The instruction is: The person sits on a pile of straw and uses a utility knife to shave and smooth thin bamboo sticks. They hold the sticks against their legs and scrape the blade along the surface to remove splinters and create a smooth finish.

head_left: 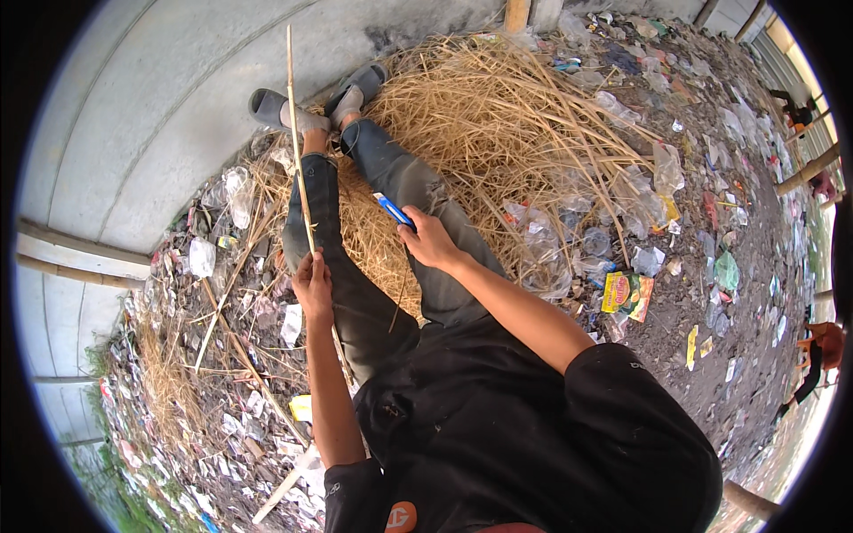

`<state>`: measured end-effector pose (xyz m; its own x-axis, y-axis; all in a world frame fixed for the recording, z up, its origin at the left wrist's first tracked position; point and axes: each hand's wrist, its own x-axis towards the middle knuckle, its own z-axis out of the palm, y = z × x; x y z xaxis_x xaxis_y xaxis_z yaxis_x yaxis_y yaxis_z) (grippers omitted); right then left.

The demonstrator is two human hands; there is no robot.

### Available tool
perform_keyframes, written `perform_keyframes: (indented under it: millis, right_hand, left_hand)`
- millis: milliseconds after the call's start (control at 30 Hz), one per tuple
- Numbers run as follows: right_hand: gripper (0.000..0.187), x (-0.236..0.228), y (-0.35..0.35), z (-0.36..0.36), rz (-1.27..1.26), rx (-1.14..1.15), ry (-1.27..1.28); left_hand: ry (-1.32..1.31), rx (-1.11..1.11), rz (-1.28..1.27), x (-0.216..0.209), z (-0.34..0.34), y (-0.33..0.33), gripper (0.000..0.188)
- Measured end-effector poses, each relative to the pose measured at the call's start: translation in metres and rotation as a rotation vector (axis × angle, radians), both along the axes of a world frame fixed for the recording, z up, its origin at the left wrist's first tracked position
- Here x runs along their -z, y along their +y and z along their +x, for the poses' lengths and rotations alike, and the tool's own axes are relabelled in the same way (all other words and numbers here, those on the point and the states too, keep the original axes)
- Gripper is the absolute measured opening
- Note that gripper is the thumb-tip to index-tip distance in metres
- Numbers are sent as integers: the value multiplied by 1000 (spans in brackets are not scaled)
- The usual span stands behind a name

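Observation:
My left hand (312, 286) is closed around a long, thin bamboo strip (298, 160). The strip rises from the fingers past my left knee, and its far tip reaches up in front of the grey wall. Closed too is my right hand (430, 238), which grips a blue utility knife (392, 210) above my right thigh. The blade end of the knife points up and left, apart from the strip. Between and beyond my legs lies a heap of pale shavings (471, 111), curled and thin.
Litter of plastic bags and wrappers covers the dirt ground (711, 355) on both sides. A yellow and green packet (627, 295) lies right of my right forearm. More strips (244, 275) rest on the left. A concrete wall (178, 107) stands beyond my feet. People (822, 346) are at the far right.

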<state>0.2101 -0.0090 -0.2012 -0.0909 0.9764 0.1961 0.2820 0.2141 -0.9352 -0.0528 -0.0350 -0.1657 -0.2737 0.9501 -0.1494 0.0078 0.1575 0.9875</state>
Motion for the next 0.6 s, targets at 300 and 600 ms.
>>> perform_keyframes:
  millis: [300, 600]
  right_hand:
    - [31, 16, 3, -2, 122, 41, -52]
    - [48, -2, 3, 20, -520, -386, 787]
  left_hand:
    - [83, 7, 44, -2, 8, -1, 33]
    - [131, 19, 3, -9, 14, -3, 33]
